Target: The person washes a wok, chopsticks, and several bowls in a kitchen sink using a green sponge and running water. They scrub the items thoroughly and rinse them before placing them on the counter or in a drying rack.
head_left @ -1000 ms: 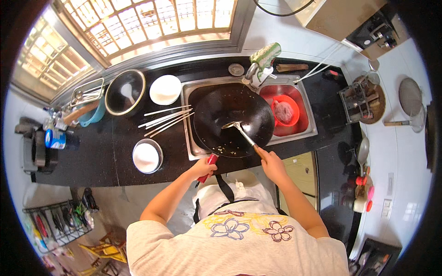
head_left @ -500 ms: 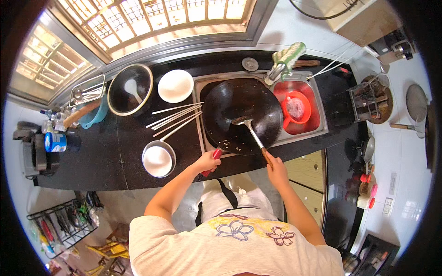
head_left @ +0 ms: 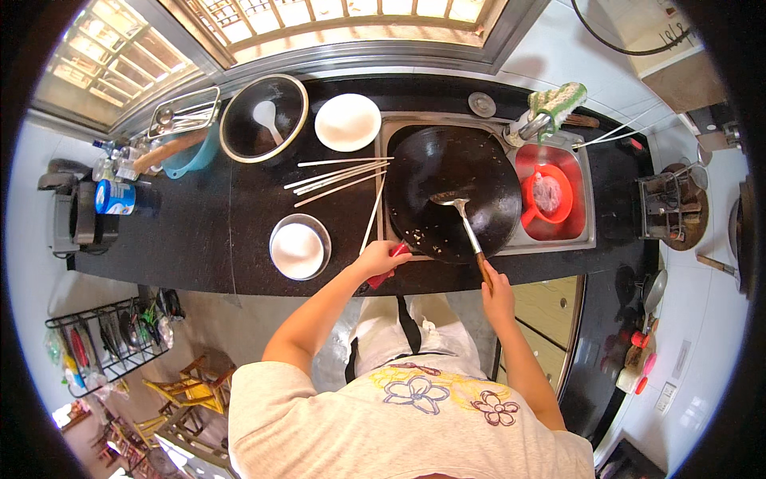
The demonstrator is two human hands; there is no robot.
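A black wok (head_left: 415, 172) sits over the left basin of the steel sink, with pale food bits near its front-left rim. My left hand (head_left: 381, 259) is closed around the red grip (head_left: 380, 279) at the wok's near-left edge. In my right hand (head_left: 498, 294) is a metal wok spatula (head_left: 471, 229), held by its wooden handle; its blade rests inside the wok. Several white chopsticks (head_left: 339, 177) lie left of the wok, and a single chopstick (head_left: 372, 215) slants close to my left hand.
Left on the black counter stand a pot with a white bowl (head_left: 298, 251), a white plate (head_left: 348, 122), and a dark basin (head_left: 247, 136) holding a rice paddle. The right sink basin holds a red strainer (head_left: 558, 203). A faucet wrapped in green-white cloth (head_left: 556, 102) rises behind.
The whole scene has shifted right in the picture. The single chopstick's near end has swung right, from the bowl toward my left hand. Both hands keep their grips.
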